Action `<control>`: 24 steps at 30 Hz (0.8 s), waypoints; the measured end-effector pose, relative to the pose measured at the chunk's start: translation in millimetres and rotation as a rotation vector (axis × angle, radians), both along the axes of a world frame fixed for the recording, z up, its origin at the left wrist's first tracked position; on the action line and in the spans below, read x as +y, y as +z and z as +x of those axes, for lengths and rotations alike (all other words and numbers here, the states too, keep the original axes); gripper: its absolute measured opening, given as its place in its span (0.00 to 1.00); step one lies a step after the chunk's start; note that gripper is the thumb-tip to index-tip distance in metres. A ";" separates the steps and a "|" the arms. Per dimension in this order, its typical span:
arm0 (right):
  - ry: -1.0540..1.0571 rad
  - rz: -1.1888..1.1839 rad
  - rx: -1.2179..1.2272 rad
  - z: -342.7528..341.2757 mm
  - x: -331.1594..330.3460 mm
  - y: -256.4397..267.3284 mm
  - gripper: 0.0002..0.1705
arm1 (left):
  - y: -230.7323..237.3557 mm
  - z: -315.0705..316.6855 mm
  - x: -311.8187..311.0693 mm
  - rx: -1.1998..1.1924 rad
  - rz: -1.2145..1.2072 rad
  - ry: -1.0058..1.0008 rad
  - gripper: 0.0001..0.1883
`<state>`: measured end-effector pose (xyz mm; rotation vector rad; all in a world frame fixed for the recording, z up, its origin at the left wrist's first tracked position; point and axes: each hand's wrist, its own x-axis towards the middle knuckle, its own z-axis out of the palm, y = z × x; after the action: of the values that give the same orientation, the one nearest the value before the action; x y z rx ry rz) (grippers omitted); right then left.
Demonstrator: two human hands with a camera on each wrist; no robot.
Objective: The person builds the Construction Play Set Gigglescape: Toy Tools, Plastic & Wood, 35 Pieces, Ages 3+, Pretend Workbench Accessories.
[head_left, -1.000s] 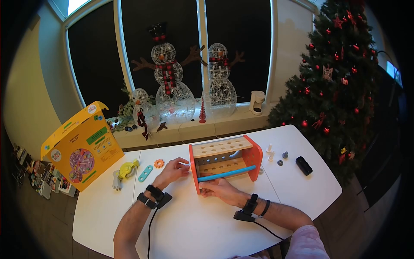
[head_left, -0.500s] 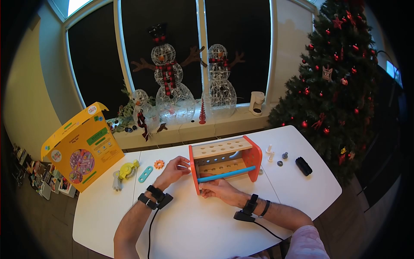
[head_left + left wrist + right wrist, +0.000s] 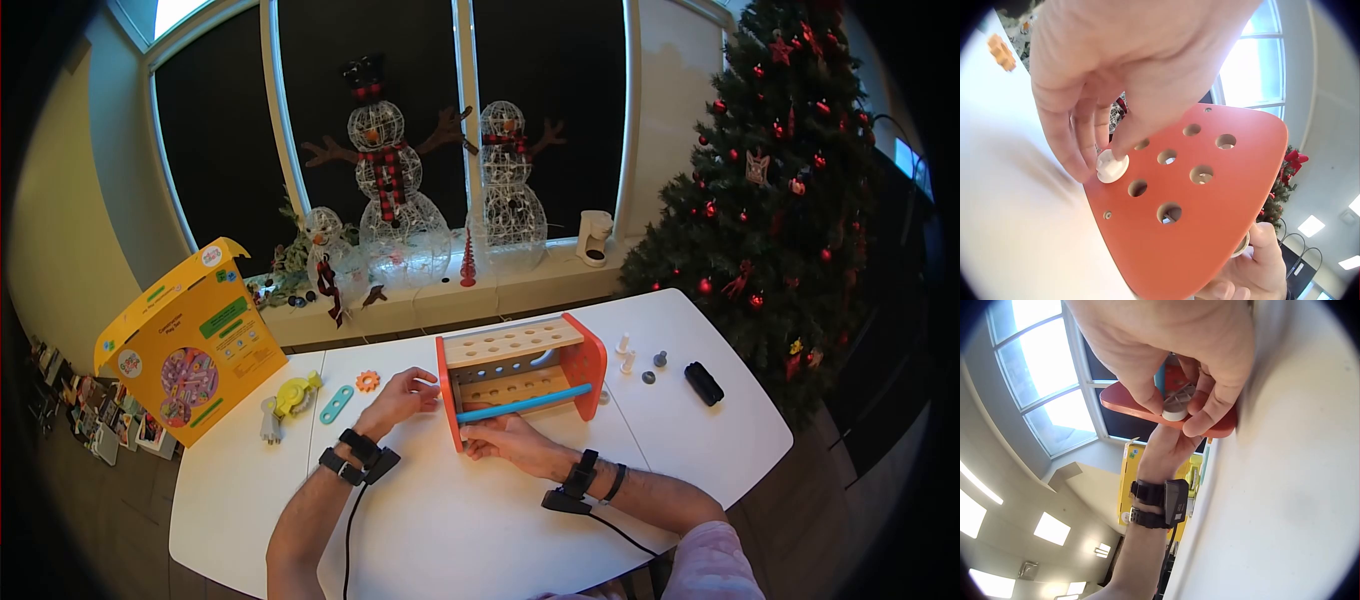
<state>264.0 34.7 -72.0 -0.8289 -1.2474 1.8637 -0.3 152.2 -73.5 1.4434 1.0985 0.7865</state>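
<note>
A toolbox-like frame with red end panels [image 3: 449, 400], pierced wooden boards [image 3: 515, 341] and a blue bar [image 3: 525, 402] stands on the table. Outside its left panel, my left hand [image 3: 402, 398] pinches a round white piece [image 3: 1112, 167] lying against the red surface [image 3: 1166, 250], near several holes. My right hand [image 3: 510, 442] is at the same panel's near edge, below the blue bar. In the right wrist view, its thumb and fingers hold a round, pale spoked piece [image 3: 1176, 410] against the panel's inner side.
On the white table [image 3: 440, 530]: a yellow box [image 3: 200, 350], a yellow-green toy tool [image 3: 296, 394], a teal strip [image 3: 337, 404] and an orange gear [image 3: 367, 381] at left; white pegs [image 3: 625, 354], grey pieces [image 3: 649, 377] and a black object [image 3: 704, 384] at right.
The fingers of my left hand have shifted slightly beside the red panel. My right hand and the frame have stayed nearly in place.
</note>
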 end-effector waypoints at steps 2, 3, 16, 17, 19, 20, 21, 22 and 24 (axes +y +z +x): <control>0.000 0.003 0.004 -0.5 0.3 0.7 0.13 | -3.2 -1.4 2.6 -0.013 -0.078 -0.021 0.16; -0.007 0.001 0.000 -0.8 -0.2 1.2 0.13 | -7.4 -2.9 5.6 0.011 0.036 -0.046 0.16; -0.005 0.006 -0.005 -0.2 0.3 -1.3 0.14 | -10.1 -2.5 8.2 0.016 0.146 -0.084 0.22; -0.006 0.006 -0.005 0.3 -0.2 -0.4 0.14 | -11.3 -4.0 8.8 0.016 0.146 -0.085 0.22; 0.003 -0.003 0.001 0.7 -1.0 1.2 0.14 | -16.4 -9.4 10.8 -0.125 -0.026 -0.107 0.24; 0.003 -0.004 0.001 0.4 -0.7 -0.1 0.14 | -20.5 -9.4 12.9 -0.124 -0.027 -0.106 0.24; 0.003 0.000 0.001 0.2 0.4 -1.8 0.14 | -24.1 -8.9 15.6 -0.122 0.002 -0.109 0.24; 0.003 0.004 0.000 -0.3 0.9 -1.4 0.14 | -21.6 -7.2 14.7 -0.119 0.031 -0.112 0.25; 0.002 0.003 -0.004 -0.2 0.4 -0.4 0.14 | -17.0 -6.4 10.2 -0.001 0.180 -0.103 0.24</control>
<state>263.8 35.1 -72.4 -0.8302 -1.2535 1.8627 -6.7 162.4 -90.6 1.6367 0.9638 0.8296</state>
